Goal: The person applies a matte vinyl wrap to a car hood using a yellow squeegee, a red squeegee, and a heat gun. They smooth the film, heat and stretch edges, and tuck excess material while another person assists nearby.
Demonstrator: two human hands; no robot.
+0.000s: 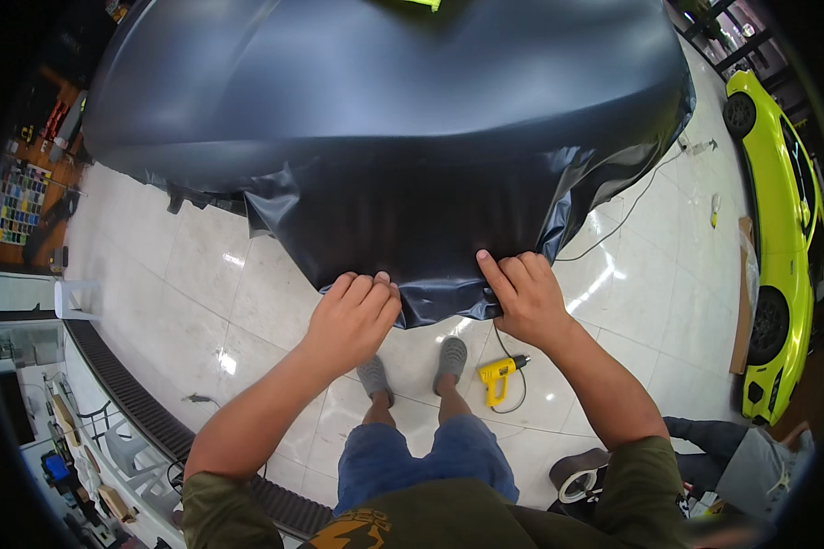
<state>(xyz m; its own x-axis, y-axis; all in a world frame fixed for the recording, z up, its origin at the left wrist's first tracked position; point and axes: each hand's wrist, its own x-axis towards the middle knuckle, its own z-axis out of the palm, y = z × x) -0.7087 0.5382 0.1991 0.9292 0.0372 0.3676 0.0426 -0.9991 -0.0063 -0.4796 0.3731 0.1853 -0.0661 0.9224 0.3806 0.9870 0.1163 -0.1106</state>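
A large sheet of matte black vinyl film covers a broad, curved car hood and hangs off its near edge toward me. My left hand is closed over the left part of the film's loose lower edge. At the right part of that edge, my right hand has its fingers curled round the film, with the index finger stretched along the surface. Between the hands the edge is folded and creased. Wrinkles also gather at both sides of the hanging flap. The film hides the front of the car beneath it.
A yellow heat gun lies on the tiled floor, right of my feet, with its cord nearby. A lime-green car stands at right. A white stool and dark floor grate are left. Tape rolls sit at lower right.
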